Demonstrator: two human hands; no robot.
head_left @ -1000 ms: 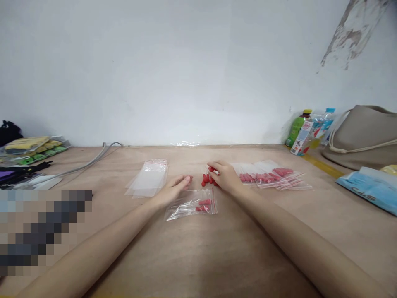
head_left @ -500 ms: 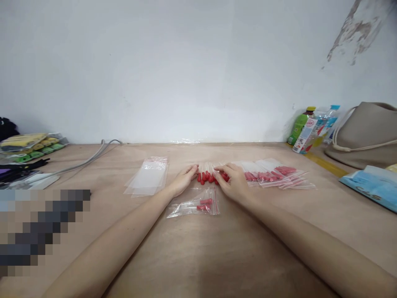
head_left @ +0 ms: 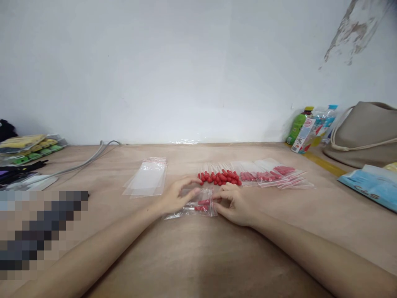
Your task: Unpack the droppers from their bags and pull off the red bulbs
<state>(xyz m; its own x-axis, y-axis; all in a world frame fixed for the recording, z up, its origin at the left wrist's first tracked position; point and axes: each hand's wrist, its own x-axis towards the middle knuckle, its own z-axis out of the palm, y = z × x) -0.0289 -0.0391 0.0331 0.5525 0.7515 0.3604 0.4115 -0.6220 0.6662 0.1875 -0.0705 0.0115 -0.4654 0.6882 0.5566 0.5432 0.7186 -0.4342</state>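
A clear zip-lock bag (head_left: 189, 212) lies flat in front of me, with two red-bulbed droppers (head_left: 203, 205) inside it. My left hand (head_left: 178, 196) is over the bag's upper left part, thumb and fingers apart. At the bag's zip end on the right is my right hand (head_left: 234, 205), thumb and forefinger a little apart at its edge; a firm grip does not show. Just beyond both hands lies a row of loose droppers with red rubber bulbs (head_left: 220, 177), their clear tubes pointing away from me.
Flat, clear zip-lock bags (head_left: 147, 178) lie on the left of the wooden table (head_left: 173, 256). Filled bags (head_left: 271, 176) overlap on the right. Farther right are bottles (head_left: 299, 128), a grey-beige bag (head_left: 366, 128) and a blue packet (head_left: 369, 186). A cable (head_left: 83, 163) and yellow-green packs (head_left: 31, 149) are at left.
Both hands have left the sides of the loose droppers and come nearer to me, to the bag with two droppers. More of the loose red bulbs now shows.
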